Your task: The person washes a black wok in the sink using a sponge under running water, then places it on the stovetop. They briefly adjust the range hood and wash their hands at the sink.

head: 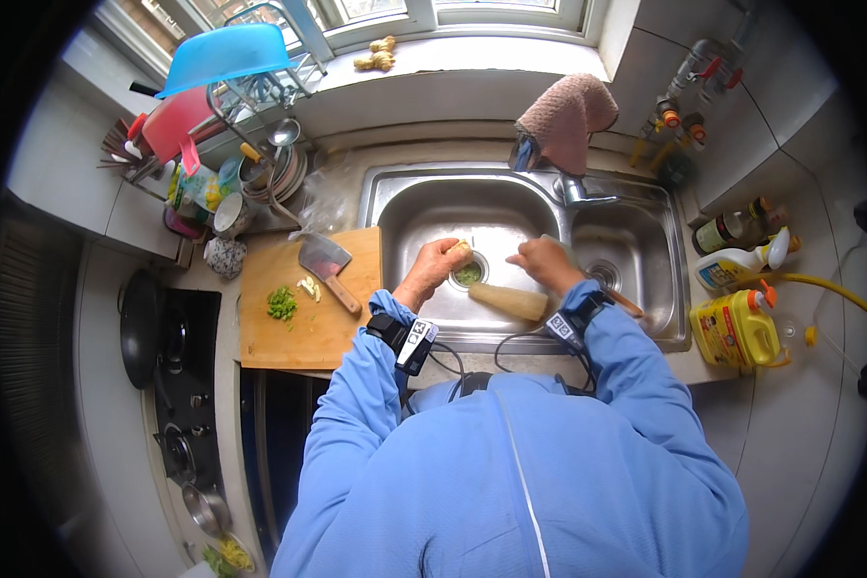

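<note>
My left hand (433,266) is over the large basin of the steel sink (411,217), its fingers closed on a small pale-yellow piece of food (462,246) that looks like ginger. Green scraps (469,273) lie in the drain just below it. A thick, tan root vegetable (509,300) rests on the basin floor between my hands. My right hand (547,264) is near the sink divider, fingers curled and pointing left. A grey blade-like edge shows behind it, and a brown wooden handle (625,302) sticks out by the wrist. Whether that hand grips anything is hidden.
Left of the sink, a wooden cutting board (260,343) bears a cleaver (328,264), chopped greens (282,303) and pale slices (308,288). A faucet (574,191) stands behind the divider. Bottles (733,329) line the right side; a dish rack (223,115) stands back left.
</note>
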